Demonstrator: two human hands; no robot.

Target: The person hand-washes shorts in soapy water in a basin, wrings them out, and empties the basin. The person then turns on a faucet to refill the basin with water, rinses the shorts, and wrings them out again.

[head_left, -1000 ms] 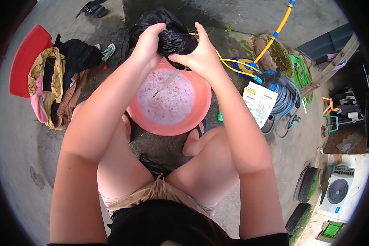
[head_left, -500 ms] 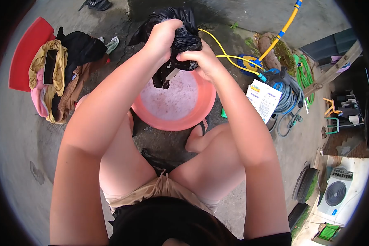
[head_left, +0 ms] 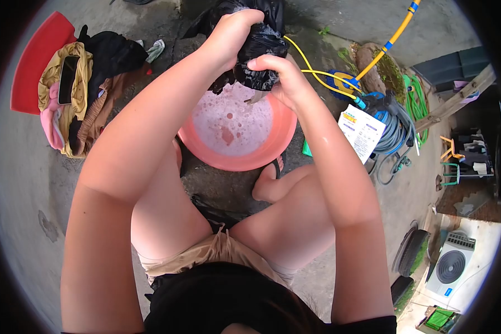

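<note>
A wet black garment (head_left: 260, 53) hangs bunched above a pink basin (head_left: 206, 160) of foamy water. My left hand (head_left: 235, 37) is closed round its upper left side. Lower and to the right, my right hand (head_left: 286, 79) grips the same garment, its thumb lying across the front. Most fingers of both hands are hidden behind the fabric. The garment's top runs up to the edge of the view. Suds and bubbles cover the water (head_left: 231, 117) below.
At the left, clothes (head_left: 108, 55) lie piled against a red plastic piece (head_left: 33, 67), a dark rectangular object (head_left: 68, 79) on top. To the right are a printed white packet (head_left: 362, 132), a coiled grey-blue hose (head_left: 394, 133), a yellow hose (head_left: 388, 47) and a stone (head_left: 373, 64).
Both hands have moved slightly up and to the right with the black garment. More of the foamy water shows, with darker gaps in the suds.
</note>
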